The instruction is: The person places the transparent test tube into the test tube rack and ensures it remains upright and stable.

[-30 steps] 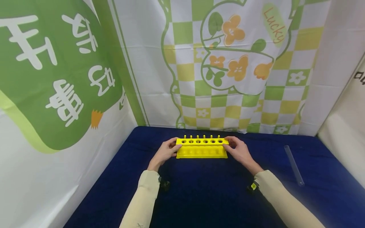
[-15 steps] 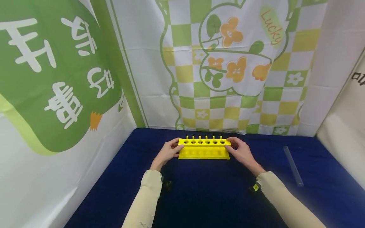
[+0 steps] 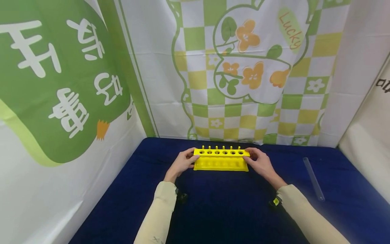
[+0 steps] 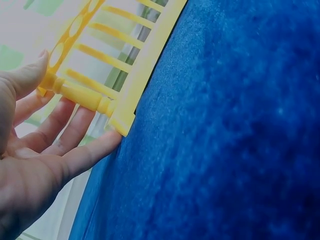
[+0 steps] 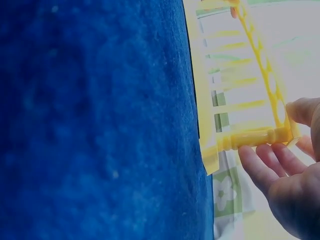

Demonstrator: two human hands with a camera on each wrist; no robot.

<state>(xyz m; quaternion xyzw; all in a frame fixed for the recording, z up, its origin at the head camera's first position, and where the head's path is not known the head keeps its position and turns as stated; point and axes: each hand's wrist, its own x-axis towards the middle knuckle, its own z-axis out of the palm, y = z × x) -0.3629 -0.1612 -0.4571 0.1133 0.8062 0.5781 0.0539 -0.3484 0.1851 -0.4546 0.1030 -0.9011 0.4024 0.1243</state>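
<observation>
- On the back curtain, the orange word "Lucky" slants across a pale green oval, above orange flowers and green-and-yellow checks.
- On the left curtain, large white Chinese characters sit tilted on a green patch; two look like 好 and 事.
- At the far right edge, dark lettering is cut off and cannot be read.
- A small dark mark on the left sleeve is too small to tell.
- The yellow rack stands upright on the dark blue cloth, near its far edge, between the hands; it has six round holes and a row of six pegs behind.
- The left hand pinches the rack's left end, thumb on the top plate, fingers around the end post.
- The right hand pinches the right end likewise, thumb at the top plate, fingertips by the post.
- A clear tube lies on the cloth, well apart to the right of the right hand.
- Dark devices sit at both wrists, the right one showing a yellow-green patch.
</observation>
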